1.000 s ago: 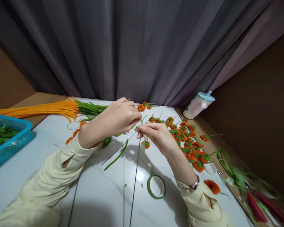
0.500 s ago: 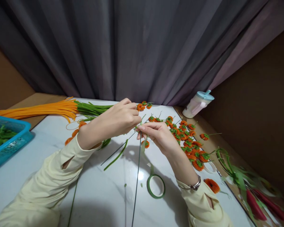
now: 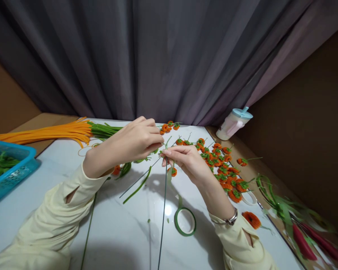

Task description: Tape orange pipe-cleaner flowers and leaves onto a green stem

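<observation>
My left hand (image 3: 136, 140) and my right hand (image 3: 184, 159) meet fingertip to fingertip above a white table (image 3: 121, 232). Both pinch the top of a thin dark green wire stem (image 3: 163, 210) that runs down toward me. A strip of green floral tape leads from my right fingers down to the tape roll (image 3: 185, 221) lying flat on the table. A small orange flower head (image 3: 173, 171) lies just under my right hand.
Several orange flower heads (image 3: 224, 170) lie scattered at the right. Orange and green pipe cleaners (image 3: 59, 131) lie at the back left. A blue basket (image 3: 8, 170) with green leaves stands at the left edge, a white bottle (image 3: 233, 123) at the back right. Red and green stems (image 3: 295, 221) lie far right.
My left hand has shifted slightly left and back while both hands keep pinching the stem top. The view has drifted a little; the rest stays put.
</observation>
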Available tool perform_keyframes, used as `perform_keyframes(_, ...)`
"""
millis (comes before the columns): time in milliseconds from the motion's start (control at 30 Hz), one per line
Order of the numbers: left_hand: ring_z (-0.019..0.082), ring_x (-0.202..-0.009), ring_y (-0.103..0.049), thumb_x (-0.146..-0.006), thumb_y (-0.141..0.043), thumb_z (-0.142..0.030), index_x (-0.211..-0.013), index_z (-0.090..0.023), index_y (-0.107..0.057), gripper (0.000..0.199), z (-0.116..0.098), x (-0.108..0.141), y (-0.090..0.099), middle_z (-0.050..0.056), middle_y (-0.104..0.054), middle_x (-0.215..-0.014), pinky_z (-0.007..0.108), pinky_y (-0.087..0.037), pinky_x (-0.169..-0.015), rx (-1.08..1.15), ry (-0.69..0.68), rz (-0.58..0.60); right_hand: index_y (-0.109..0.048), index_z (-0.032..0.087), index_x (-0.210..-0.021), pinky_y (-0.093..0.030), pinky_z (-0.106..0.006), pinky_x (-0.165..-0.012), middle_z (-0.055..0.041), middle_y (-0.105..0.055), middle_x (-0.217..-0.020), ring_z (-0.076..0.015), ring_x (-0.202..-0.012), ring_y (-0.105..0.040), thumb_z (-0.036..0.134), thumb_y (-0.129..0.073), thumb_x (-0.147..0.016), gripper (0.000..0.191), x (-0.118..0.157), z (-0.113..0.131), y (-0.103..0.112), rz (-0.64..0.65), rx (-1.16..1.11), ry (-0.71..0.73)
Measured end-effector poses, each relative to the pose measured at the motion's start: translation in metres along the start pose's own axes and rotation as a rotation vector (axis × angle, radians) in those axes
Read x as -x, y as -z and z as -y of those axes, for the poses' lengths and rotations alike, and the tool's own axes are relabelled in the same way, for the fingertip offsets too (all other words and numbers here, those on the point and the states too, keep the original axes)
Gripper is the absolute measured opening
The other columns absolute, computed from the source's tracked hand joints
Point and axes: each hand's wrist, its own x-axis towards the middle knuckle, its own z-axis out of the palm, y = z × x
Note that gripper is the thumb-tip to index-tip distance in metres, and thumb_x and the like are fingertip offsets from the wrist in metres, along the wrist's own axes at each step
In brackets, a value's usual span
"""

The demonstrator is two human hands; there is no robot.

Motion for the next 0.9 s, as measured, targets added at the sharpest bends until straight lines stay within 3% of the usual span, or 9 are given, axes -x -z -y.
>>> perform_keyframes(200,0.019,-0.075,-0.049,-0.091,-0.046,-0.011,-0.077,-0.016,-0.067,0.025,0.001,0.001,0.006,0.005,-0.064,-0.075,0.032,-0.036,-0.07,0.054,-0.064,0.052,-0.076,0.016,-0.071,-0.037,-0.028,-0.059,-0.0032,-0.067,-0.059,-0.0122,-0.057,-0.051,0.03,-0.071,-0.075,0.014,0.0,-0.002,0.0,0.023,-0.009,0.006)
perform_keyframes(500,0.019,-0.074,-0.05,-0.094,-0.044,-0.018,-0.075,-0.014,-0.067,0.031,-0.003,0.0,0.001,0.006,-0.067,-0.073,0.033,-0.036,-0.069,0.064,-0.047,-0.02,-0.074,0.016,-0.067,-0.038,-0.03,-0.062,-0.001,-0.062,-0.055,-0.0139,-0.06,-0.055,0.031,-0.072,-0.073,0.016,0.001,0.001,0.001,0.029,-0.074,0.018)
perform_keyframes(667,0.019,-0.079,-0.053,-0.094,-0.05,-0.03,-0.09,-0.016,-0.07,0.025,-0.005,-0.001,0.006,0.005,-0.07,-0.08,0.032,-0.038,-0.073,0.155,0.08,-0.036,-0.074,0.016,-0.071,-0.039,-0.03,-0.061,0.0005,-0.058,-0.053,-0.0152,-0.061,-0.059,0.034,-0.076,-0.07,0.018,0.001,0.003,0.003,0.04,-0.134,0.002)
perform_keyframes(767,0.017,-0.079,-0.059,-0.095,-0.046,-0.034,-0.094,-0.016,-0.07,0.029,0.001,0.0,0.01,0.004,-0.07,-0.083,0.028,-0.041,-0.073,0.373,0.219,-0.062,-0.074,0.017,-0.07,-0.041,-0.03,-0.063,0.0024,-0.055,-0.052,-0.0151,-0.061,-0.06,0.035,-0.077,-0.07,0.018,0.001,0.002,0.004,0.087,-0.183,0.013)
perform_keyframes(900,0.015,-0.079,-0.064,-0.096,-0.042,-0.04,-0.085,-0.015,-0.07,0.039,0.013,-0.003,0.007,0.003,-0.072,-0.082,0.024,-0.046,-0.073,0.705,0.481,-0.051,-0.074,0.018,-0.074,-0.043,-0.03,-0.066,0.0031,-0.055,-0.052,-0.0152,-0.062,-0.061,0.035,-0.074,-0.074,0.017,0.001,0.0,0.004,0.11,-0.157,0.018)
